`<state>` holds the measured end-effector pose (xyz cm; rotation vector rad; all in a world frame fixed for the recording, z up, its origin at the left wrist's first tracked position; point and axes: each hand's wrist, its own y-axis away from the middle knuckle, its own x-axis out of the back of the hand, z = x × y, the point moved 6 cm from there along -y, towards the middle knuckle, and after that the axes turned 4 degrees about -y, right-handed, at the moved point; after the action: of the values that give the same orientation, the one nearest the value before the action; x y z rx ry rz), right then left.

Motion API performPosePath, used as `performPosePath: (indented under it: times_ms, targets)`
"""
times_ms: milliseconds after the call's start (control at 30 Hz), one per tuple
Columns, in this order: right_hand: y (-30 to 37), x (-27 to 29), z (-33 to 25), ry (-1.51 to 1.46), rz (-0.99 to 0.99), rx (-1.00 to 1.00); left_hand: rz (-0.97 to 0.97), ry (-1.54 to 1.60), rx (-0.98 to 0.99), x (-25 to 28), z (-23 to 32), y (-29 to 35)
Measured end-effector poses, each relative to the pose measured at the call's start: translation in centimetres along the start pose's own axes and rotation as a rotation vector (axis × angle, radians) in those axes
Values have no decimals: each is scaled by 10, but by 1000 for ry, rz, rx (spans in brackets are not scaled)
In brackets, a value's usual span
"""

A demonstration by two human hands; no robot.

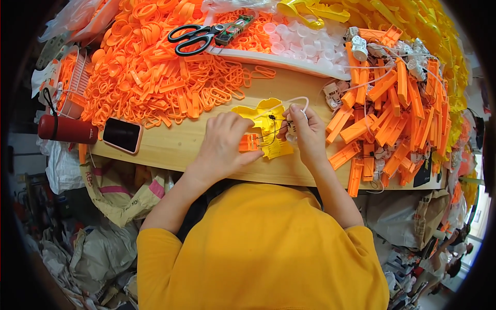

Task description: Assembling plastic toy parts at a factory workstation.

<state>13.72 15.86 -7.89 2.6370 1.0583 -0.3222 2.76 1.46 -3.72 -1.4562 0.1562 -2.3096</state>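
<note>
In the middle of the wooden table lies a yellow plastic shell half [269,119], open side up. My left hand [223,139] is closed at its left edge, with an orange plastic part [249,142] between thumb and fingers. Just right of the shell my right hand [306,132] pinches a small white motor unit [291,132], mostly covered by the fingers. A clear thin tube [297,99] loops up beside the right fingertips. Dark thin wires [268,135] run from the orange part across the shell towards the white unit.
Orange plastic parts [150,72] are heaped at the back left, and orange wired assemblies [387,113] at the right. Scissors [196,39] rest on the edge of a white tray [279,59]. A phone [122,135] and a red bottle [67,129] occupy the left. Yellow parts [434,46] fill the far right.
</note>
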Motion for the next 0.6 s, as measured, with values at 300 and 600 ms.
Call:
performPosePath:
  times_ms: [300,600]
  targets:
    - [1,1,1,-6,-89,-59,-2,368,101,-5,-6,-8]
    - [3,-2,9,-85,-203,-122,-79,369,122,-21,0,-20]
